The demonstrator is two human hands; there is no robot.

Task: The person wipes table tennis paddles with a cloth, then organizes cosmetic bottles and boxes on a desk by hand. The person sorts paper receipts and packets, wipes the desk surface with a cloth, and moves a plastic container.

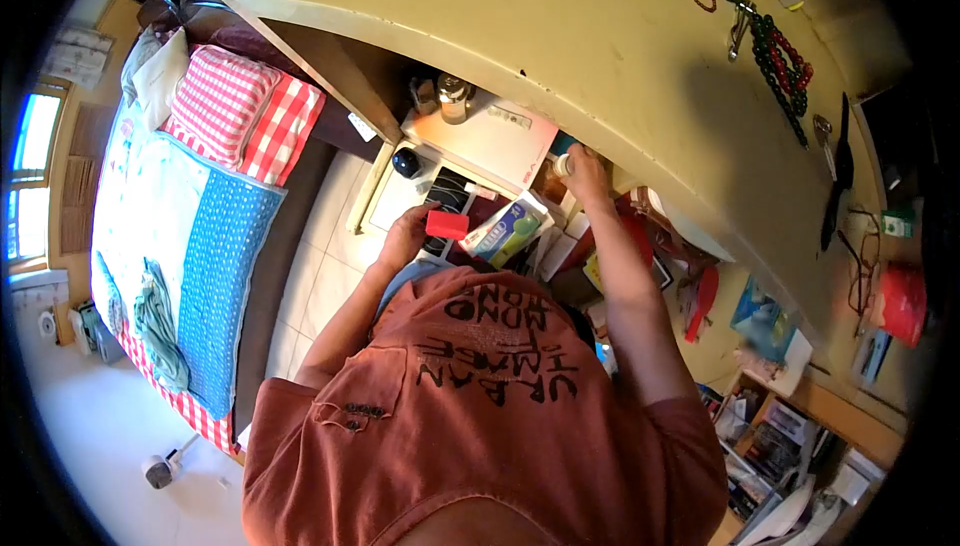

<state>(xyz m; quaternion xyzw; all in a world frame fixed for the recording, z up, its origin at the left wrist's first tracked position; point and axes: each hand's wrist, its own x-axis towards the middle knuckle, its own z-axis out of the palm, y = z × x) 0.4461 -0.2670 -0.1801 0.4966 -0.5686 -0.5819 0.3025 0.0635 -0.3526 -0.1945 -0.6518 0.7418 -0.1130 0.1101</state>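
A small red box [447,225] is pinched in my left hand [405,235], over the lower part of the white shelf top. My right hand [587,178] reaches to the right end of the shelf and grips a small jar with a pale lid [563,165]. Between my hands lies a blue, white and green packet [510,234], tilted, beside a small pale pink box [481,191]. A dark round object [406,163] sits on the shelf left of them, and a glass jar [453,98] stands farther back.
A yellowish panel [560,26] runs across the top, with bead strings [782,71] hanging at the right. At the left is a bed with a blue dotted cover [225,281]. Shelves of books and papers [780,436] stand at the lower right.
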